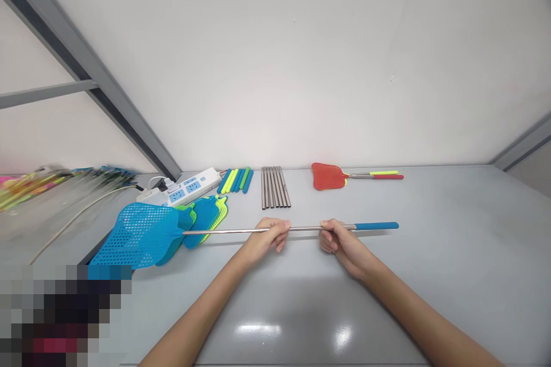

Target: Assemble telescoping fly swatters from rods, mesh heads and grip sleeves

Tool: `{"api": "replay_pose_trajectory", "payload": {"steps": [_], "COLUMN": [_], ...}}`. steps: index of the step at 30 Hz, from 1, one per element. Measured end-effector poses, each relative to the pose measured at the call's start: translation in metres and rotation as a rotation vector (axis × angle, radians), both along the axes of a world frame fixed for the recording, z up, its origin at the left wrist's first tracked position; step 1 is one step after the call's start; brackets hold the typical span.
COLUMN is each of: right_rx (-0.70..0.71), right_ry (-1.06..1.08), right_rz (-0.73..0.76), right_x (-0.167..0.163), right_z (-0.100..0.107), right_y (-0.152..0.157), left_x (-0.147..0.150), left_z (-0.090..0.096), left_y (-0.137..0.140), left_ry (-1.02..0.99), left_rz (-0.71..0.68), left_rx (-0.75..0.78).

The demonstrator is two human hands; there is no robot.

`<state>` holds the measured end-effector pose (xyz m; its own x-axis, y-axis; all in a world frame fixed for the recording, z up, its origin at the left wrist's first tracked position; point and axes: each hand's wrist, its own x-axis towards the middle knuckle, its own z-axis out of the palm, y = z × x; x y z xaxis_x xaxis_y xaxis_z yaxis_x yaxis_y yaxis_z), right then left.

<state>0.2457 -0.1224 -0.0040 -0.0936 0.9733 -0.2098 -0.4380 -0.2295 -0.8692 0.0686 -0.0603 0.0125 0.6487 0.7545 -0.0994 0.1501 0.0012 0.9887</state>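
A fly swatter with a blue mesh head, a thin metal telescopic rod and a blue grip lies level across my view, its rod drawn out long. My left hand is closed around the thin part of the rod. Closer to the grip, my right hand is closed on the thicker rod section. Under and behind the blue head lie more loose swatter heads, blue and yellow-green. The held swatter's head overlaps part of them.
Several metal rods stand in a row near the wall, beside coloured grip sleeves. Swatters with a red head lie at the back right. A white power strip with a cable sits at the left. A blurred pile lies far left.
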Motion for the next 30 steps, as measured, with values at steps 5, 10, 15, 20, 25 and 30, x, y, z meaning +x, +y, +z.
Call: {"api": "replay_pose_trajectory", "payload": {"steps": [5, 10, 15, 20, 25, 30], "right_rx": [-0.064, -0.062, -0.065, -0.067, -0.066, -0.061], "right_ry": [0.063, 0.063, 0.035, 0.034, 0.028, 0.025], "right_rz": [-0.028, -0.017, -0.017, -0.019, -0.025, -0.027], "right_x": [0.002, 0.001, -0.001, -0.001, -0.001, -0.001], "right_z": [-0.003, -0.003, -0.001, -0.003, -0.003, -0.004], "right_y": [0.001, 0.001, 0.000, -0.001, -0.001, -0.001], "left_x": [0.010, 0.013, 0.013, 0.013, 0.013, 0.011], "left_z": [-0.012, -0.014, -0.014, -0.018, -0.017, -0.019], "left_y": [-0.007, -0.011, -0.011, -0.011, -0.010, -0.009], "left_ry": [-0.023, -0.039, -0.052, -0.067, -0.081, -0.119], "left_rz": [0.017, 0.017, 0.024, 0.038, 0.047, 0.068], "left_rx": [-0.058, -0.076, -0.073, -0.071, -0.080, -0.073]}}
